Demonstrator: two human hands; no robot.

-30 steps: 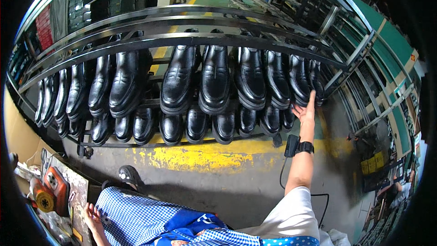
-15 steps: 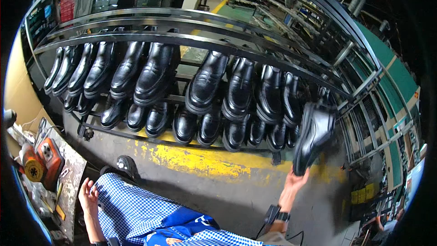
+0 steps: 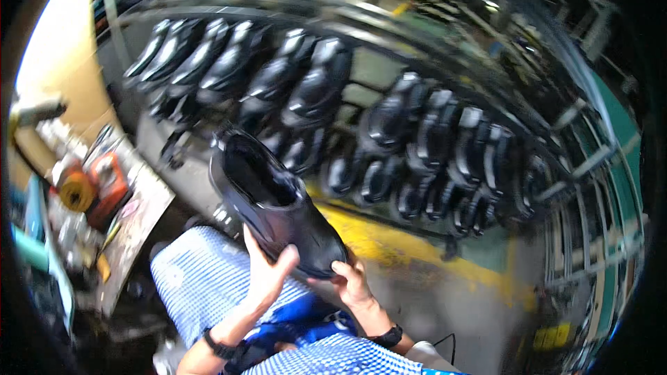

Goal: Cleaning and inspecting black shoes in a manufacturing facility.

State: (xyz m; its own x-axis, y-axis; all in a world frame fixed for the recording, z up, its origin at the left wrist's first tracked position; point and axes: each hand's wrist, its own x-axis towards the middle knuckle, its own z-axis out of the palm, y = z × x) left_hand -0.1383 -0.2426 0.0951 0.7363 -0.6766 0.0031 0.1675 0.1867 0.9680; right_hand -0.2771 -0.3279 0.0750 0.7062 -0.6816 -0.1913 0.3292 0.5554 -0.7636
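Note:
I hold a black leather shoe [image 3: 295,229] between both hands in front of my lap. Its dark opening faces up, the heel end points to the far left and the toe end lies near my right hand. My left hand [image 3: 267,267] grips the near side of the shoe, with the thumb spread along it. At the toe end, my right hand [image 3: 354,283] pinches the edge with thumb and fingers. Both hands are closed on the shoe; its sole and underside fingers are hidden.
A metal rack [image 3: 347,10] beyond the shoe carries rows of black shoes [image 3: 392,114] on two levels. At left stands a cluttered worktable [image 3: 142,219] with an orange tool [image 3: 108,180]. Yellow paint [image 3: 389,243] marks the grey floor under the rack.
The shoe has come from beside the rack at the right to before my lap, its opening now visible. My left hand, empty before, has taken hold of it. The view has swung, blurring the rack.

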